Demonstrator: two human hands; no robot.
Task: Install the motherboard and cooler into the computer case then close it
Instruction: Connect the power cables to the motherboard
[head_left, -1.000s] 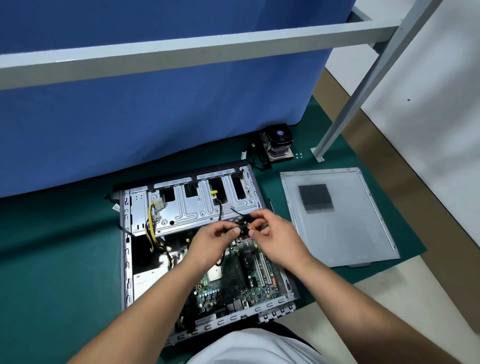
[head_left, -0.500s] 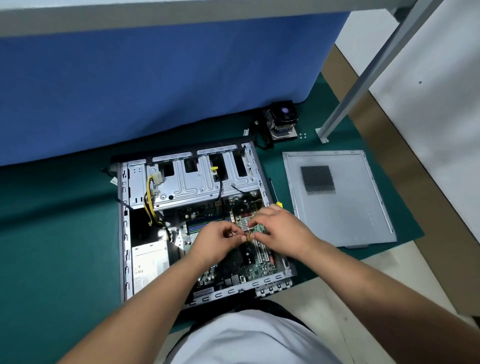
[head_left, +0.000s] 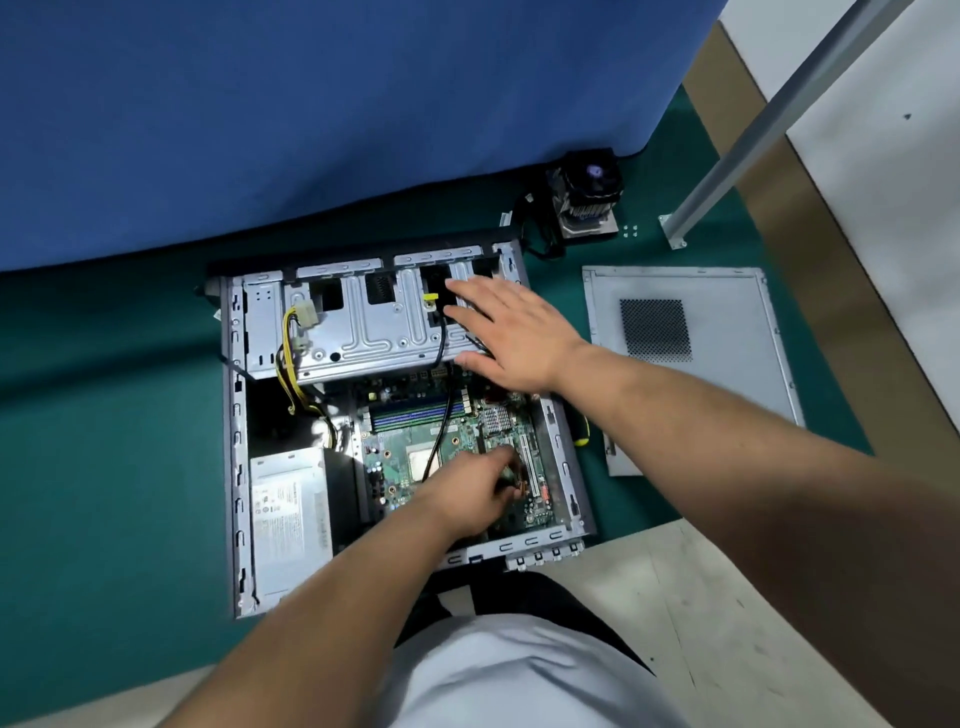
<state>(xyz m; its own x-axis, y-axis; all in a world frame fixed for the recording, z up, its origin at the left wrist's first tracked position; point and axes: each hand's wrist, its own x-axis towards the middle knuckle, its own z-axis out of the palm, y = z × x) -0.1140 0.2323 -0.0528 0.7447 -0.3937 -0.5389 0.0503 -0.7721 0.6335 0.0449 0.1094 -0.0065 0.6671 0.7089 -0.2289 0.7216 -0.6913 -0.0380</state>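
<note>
The open computer case lies flat on the green mat. The green motherboard sits inside it, under a black cable. My left hand is down on the board's right part, its fingers curled round a small connector near the expansion slots. My right hand has its fingers spread flat over the right end of the metal drive cage. The cooler, a black fan on a heatsink, stands on the mat beyond the case. The grey side panel lies to the right.
A blue cloth wall hangs close behind the case. A metal frame leg stands at the back right. The power supply fills the case's near left corner. A yellow-and-black screwdriver lies between case and panel.
My right hand let go of the small connector and moved up and away onto the drive cage. My left hand went lower onto the motherboard. The camera tilted further down.
</note>
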